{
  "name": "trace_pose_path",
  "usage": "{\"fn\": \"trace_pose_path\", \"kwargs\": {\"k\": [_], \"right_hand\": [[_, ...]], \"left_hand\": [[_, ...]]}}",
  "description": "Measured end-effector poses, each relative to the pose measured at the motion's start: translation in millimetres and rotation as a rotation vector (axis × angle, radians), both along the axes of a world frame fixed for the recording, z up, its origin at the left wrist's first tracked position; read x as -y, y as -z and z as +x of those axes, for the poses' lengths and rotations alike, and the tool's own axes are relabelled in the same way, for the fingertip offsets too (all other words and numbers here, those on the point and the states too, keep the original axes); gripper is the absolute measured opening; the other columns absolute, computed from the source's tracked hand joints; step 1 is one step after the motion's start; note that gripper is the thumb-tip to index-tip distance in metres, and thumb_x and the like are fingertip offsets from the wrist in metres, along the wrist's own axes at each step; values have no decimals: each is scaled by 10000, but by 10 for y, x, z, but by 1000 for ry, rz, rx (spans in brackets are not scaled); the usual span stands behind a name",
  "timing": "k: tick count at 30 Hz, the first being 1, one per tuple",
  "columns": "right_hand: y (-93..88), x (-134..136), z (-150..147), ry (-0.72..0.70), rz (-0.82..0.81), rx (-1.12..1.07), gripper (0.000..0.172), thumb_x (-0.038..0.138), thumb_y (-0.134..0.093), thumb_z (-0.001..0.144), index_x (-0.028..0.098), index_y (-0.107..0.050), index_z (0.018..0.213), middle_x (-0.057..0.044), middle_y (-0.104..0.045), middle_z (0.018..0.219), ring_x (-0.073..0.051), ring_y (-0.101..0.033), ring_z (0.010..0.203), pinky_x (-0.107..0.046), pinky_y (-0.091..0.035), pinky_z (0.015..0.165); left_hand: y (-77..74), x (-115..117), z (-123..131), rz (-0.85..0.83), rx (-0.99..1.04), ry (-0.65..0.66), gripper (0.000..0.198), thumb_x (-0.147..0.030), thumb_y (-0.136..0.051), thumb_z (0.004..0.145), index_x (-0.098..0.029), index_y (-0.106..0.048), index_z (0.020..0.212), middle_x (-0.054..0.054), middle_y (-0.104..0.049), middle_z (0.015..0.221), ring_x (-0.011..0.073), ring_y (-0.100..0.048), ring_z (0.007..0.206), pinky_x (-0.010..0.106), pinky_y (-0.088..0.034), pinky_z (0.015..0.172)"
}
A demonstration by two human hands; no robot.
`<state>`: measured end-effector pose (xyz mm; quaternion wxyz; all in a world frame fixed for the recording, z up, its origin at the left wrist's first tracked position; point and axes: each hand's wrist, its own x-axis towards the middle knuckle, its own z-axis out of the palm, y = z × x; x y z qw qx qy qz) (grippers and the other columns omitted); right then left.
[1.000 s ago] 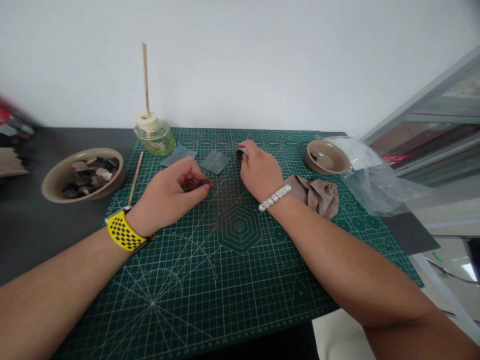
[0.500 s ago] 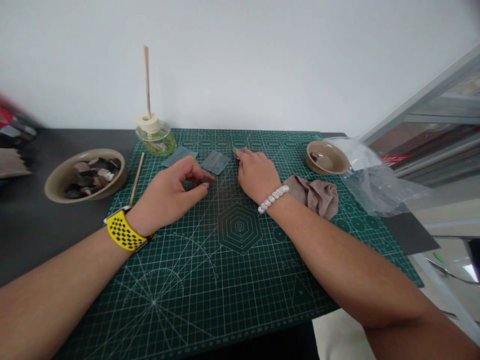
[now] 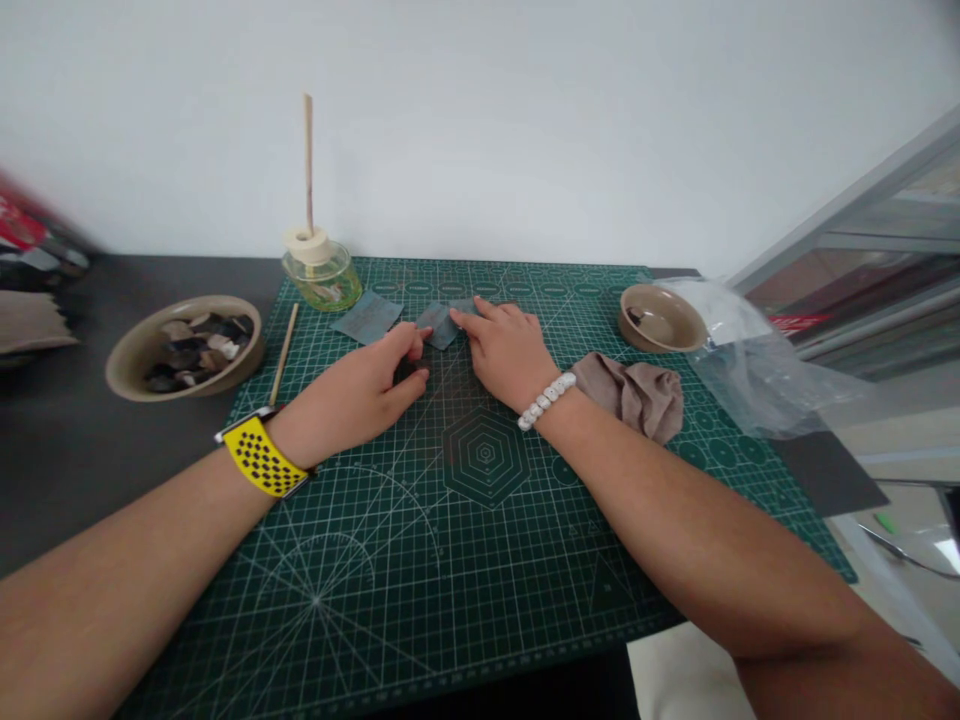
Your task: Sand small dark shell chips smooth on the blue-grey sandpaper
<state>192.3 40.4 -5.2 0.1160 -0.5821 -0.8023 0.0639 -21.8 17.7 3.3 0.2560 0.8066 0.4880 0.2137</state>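
Note:
Three thin grey-blue square pieces, possibly sandpaper, lie near the back of the green cutting mat [image 3: 510,590]. The left grey-blue piece [image 3: 367,317] lies apart from both hands. My left hand [image 3: 367,385], with a yellow watch strap at the wrist, touches the edge of the middle grey-blue piece [image 3: 441,332] with its index finger; thumb and index are apart. On the right grey-blue piece [image 3: 463,304], thumb and fingertips of my right hand [image 3: 511,350] press down, hiding part of it. That piece meets or overlaps the middle one; I cannot tell which.
At left, a tan bowl [image 3: 124,375] contains several dark and brown chips beside a thin wooden stick [image 3: 285,350]. A glass diffuser bottle [image 3: 326,280] stands behind. Rightward are a crumpled brown cloth [image 3: 641,400], a smaller bowl [image 3: 660,340] and a clear plastic bag [image 3: 765,385].
My right hand has slid the right grey-blue piece leftward against the middle one. My left index finger has come onto the middle piece's edge. The view has shifted slightly.

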Motion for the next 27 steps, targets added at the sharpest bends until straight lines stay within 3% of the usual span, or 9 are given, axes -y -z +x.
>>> {"fn": "trace_pose_path", "kwargs": {"k": [7,11,18,22,27], "right_hand": [[111,-117,-2,-244,-55,-132,613,88,-380,1116,173,-600,1682,-160,-554,1777,-231,-562,1638,-471,-437,1376],[139,-139,-17,-313,-75,-172,616,78,-377,1117,161,-577,1694,-158,-544,1780,-211,-514,1675,-461,-417,1396],[52,-98,-19,-152,-61,-119,630,57,-346,1115,101,-545,1712,-223,-513,1786,-277,-525,1670,-499,-407,1392],[44,-114,11,-34,-27,-67,630,68,-364,1095,76,-583,1685,-251,-548,1754,-313,-598,1607,-489,-450,1355],[67,-124,13,23,-8,9,580,102,-396,1080,3,-673,1580,-281,-602,1703,-338,-597,1583,-479,-435,1347]], "left_hand": [[-1,-26,-12,16,-79,-25,140,-425,-545,992,-300,-487,964,21,-685,830,277,-668,703,401,-489,691],[9,-61,-24,67,-100,-34,120,-383,-551,979,-300,-483,926,12,-647,794,269,-639,707,412,-514,741],[40,-106,-70,58,-136,-23,119,-398,-550,979,-310,-484,934,92,-775,989,349,-757,959,500,-592,904],[22,-91,-54,58,-163,5,101,-387,-551,976,-306,-506,936,110,-793,1038,354,-773,974,498,-610,885],[6,-67,-34,83,-182,20,119,-394,-511,984,-286,-512,934,123,-764,1045,335,-736,944,511,-587,888]]}}
